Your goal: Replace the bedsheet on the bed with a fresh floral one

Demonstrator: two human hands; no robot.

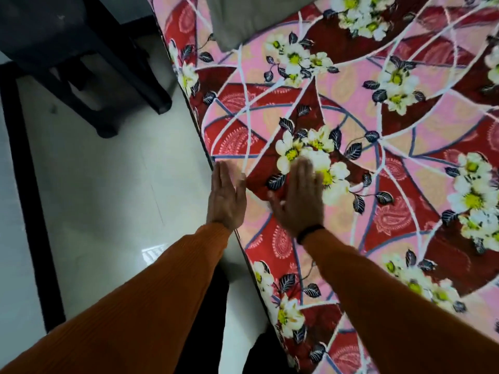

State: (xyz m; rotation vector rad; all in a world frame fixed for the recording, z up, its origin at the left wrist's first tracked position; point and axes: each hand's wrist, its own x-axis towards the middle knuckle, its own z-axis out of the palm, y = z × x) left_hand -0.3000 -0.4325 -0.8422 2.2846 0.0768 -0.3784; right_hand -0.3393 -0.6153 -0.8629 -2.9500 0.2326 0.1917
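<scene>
While two flat hands, left hand [226, 197], right hand [298, 201], fingers straight, press one floral bedsheet [391, 163]

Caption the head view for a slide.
Both hands, left and right, flat on the floral bedsheet at the bed's edge.

The floral bedsheet [378, 147] is soft, matt cloth. The floor [113, 201] at the left is smooth, shiny tile. The sleeves [151, 298] are ribbed orange knit cloth. The chair [81, 49] at the upper left looks like dark plastic.
</scene>
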